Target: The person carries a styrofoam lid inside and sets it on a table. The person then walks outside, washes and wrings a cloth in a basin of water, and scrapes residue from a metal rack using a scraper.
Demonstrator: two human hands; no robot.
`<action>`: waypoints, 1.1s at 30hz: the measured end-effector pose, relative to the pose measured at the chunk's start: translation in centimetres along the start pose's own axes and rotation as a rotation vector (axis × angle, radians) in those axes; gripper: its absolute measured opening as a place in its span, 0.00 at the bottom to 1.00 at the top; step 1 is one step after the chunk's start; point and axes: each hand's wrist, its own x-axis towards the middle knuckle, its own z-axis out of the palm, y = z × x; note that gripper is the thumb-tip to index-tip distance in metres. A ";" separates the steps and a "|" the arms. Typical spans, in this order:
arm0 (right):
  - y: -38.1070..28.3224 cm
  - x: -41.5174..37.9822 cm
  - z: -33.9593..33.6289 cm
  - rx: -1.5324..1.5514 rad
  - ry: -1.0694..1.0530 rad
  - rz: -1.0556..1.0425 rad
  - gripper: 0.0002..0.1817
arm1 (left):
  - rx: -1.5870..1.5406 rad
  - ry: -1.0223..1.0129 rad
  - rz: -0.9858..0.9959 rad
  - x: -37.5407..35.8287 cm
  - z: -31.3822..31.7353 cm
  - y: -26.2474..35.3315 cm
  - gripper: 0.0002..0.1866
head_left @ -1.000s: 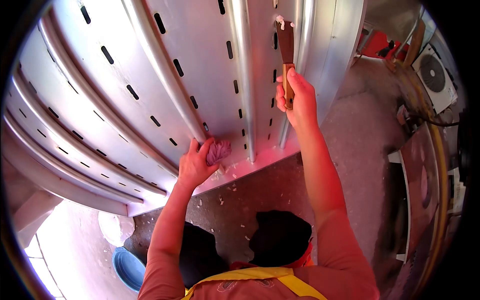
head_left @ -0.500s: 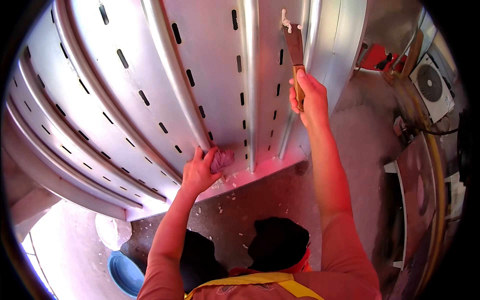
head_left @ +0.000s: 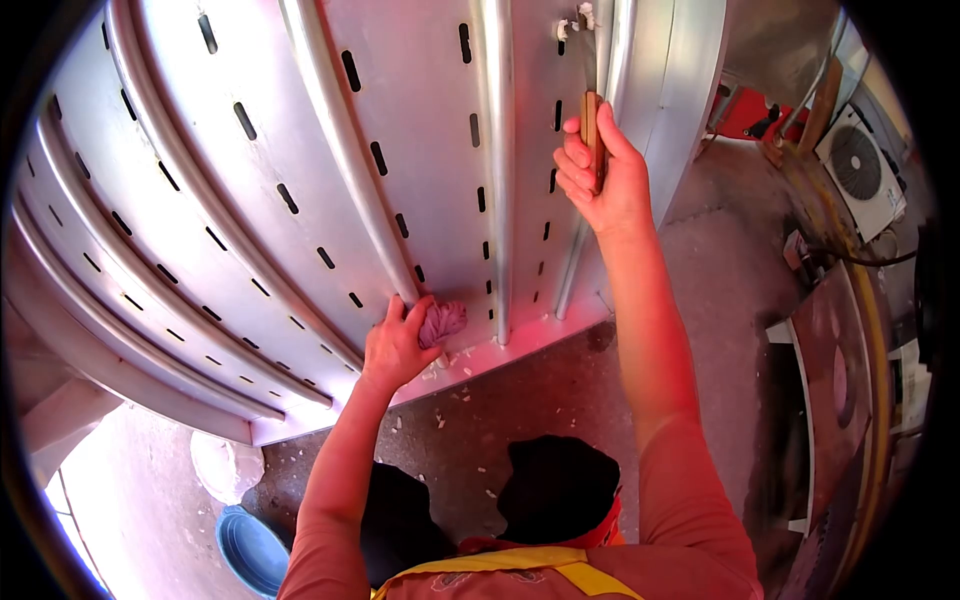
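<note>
My right hand grips the wooden handle of a putty knife, raised near the upper right of a large slotted metal panel. White paste clings around the blade tip, close to a slot. The blade is turned nearly edge-on to me. Low on the panel, my left hand is closed around a crumpled purple cloth, its fingers resting at the lower end of a metal tube.
White crumbs are scattered on the dark floor below the panel. At lower left stand a blue basin and a whitish bucket. On the right are an air-conditioner unit and a metal sheet.
My right hand has moved slightly up and left and rotated the putty knife, so its blade shows edge-on instead of flat. The left hand and cloth have stayed in place.
</note>
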 end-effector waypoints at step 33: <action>-0.3 -4.0 -1.9 -0.346 0.105 -0.176 0.21 | 0.014 -0.058 -0.023 -0.2 -0.2 -0.4 0.33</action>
